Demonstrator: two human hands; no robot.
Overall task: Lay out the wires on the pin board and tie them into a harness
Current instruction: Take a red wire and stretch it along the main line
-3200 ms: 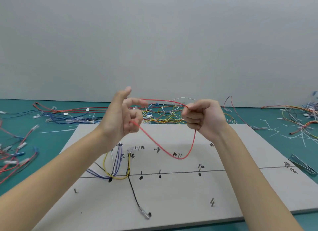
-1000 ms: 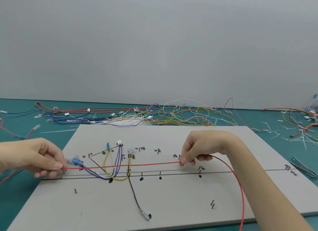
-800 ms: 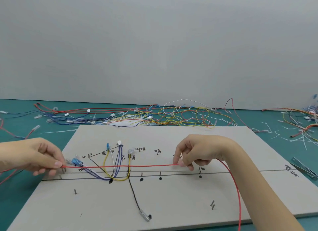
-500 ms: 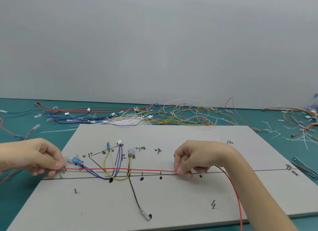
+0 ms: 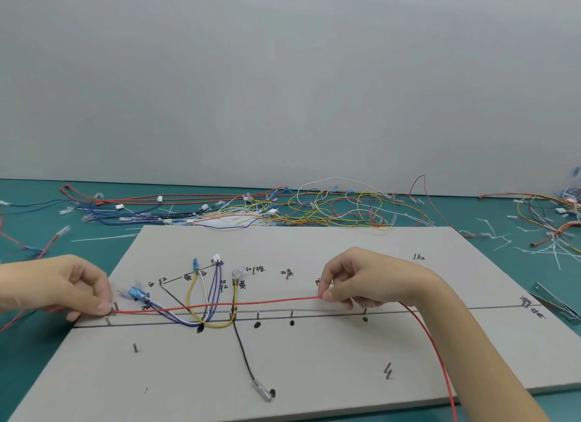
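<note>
A grey pin board (image 5: 314, 358) lies on the teal table, marked with a drawn black line, handwritten labels and small metal pins. A red wire (image 5: 267, 302) is stretched low across it, just above the drawn line. My left hand (image 5: 63, 289) pinches the wire's left end by a pin at the board's left edge. My right hand (image 5: 361, 277) pinches the wire mid-board, and the rest of the wire trails down past my right forearm off the front edge. Yellow, purple, white and black wires (image 5: 213, 308) with connectors lie routed on the board's left half.
A tangle of loose coloured wires (image 5: 298, 207) runs along the table behind the board. More wires and white cable ties (image 5: 540, 233) lie at the right, a few red wires (image 5: 31, 248) at the left. A metal tool (image 5: 556, 302) lies beside the board's right edge.
Earlier both hands held the red wire looped in the air. They have since spread apart and brought it down, stretched across the board; in the last second my right hand lowered it toward the line.
</note>
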